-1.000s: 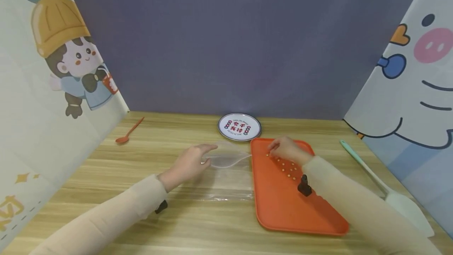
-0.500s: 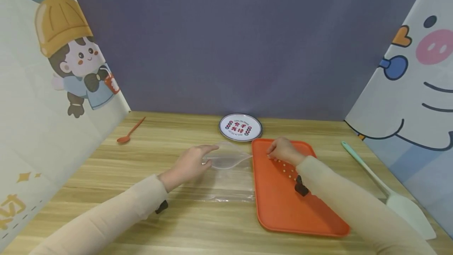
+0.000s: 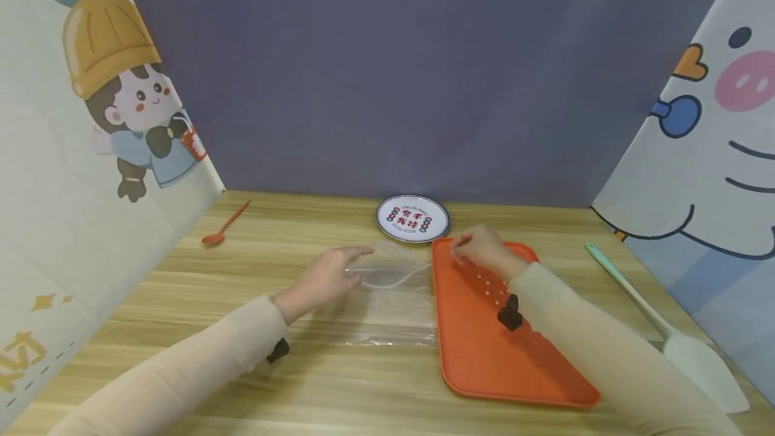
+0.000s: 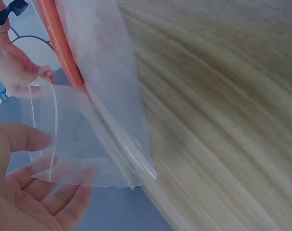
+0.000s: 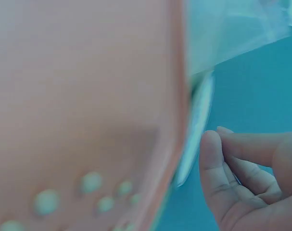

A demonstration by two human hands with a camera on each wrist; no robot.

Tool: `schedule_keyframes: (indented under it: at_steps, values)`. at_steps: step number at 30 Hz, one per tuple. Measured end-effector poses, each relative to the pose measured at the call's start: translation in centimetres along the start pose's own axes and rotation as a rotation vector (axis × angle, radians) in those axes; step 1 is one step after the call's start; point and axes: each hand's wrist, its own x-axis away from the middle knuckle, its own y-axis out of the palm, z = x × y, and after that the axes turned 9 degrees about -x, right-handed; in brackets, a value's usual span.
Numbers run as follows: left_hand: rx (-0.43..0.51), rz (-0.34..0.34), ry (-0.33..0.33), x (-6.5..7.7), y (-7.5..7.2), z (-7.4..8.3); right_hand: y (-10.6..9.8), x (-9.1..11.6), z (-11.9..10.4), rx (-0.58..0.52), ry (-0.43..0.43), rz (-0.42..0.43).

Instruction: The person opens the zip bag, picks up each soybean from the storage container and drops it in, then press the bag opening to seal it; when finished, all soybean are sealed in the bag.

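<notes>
A clear zip-lock bag (image 3: 387, 315) lies left of an orange tray (image 3: 484, 362), its mouth gaping. My left hand (image 3: 327, 281) holds the bag at its mouth. In the left wrist view, its thumb (image 4: 35, 139) is at the zip strip and the other fingers show through the plastic. Several small pale soybeans (image 3: 488, 293) are scattered on the tray. Above the tray's far left corner, my right hand (image 3: 484, 247) pinches thumb and forefinger together. The right wrist view shows these fingertips (image 5: 211, 144) meeting; a soybean between them is too small or hidden to see clearly.
A white plate with red lettering (image 3: 413, 219) stands behind the bag and tray. An orange spoon (image 3: 224, 226) lies at the far left. On the right lies a pale green spatula (image 3: 642, 308), partly behind the right sleeve. Printed cloth and a dark backdrop surround the wooden table.
My right hand has closed its fingertips at a soybean near the tray's far left, then lifted and shifted left towards the bag. My left hand and the bag stay nearly still.
</notes>
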Motion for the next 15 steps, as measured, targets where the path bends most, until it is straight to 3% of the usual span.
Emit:
schedule_keyframes:
  at_steps: [7,15]
  values:
    - [0.022,-0.018,-0.014,-0.1,-0.3,0.1,0.5,0.9,-3.5,-0.142,-0.019,-0.059]
    - [0.062,-0.041,-0.018,-0.3,-0.4,0.3,2.5,1.8,-6.5,-0.297,-0.071,-0.11]
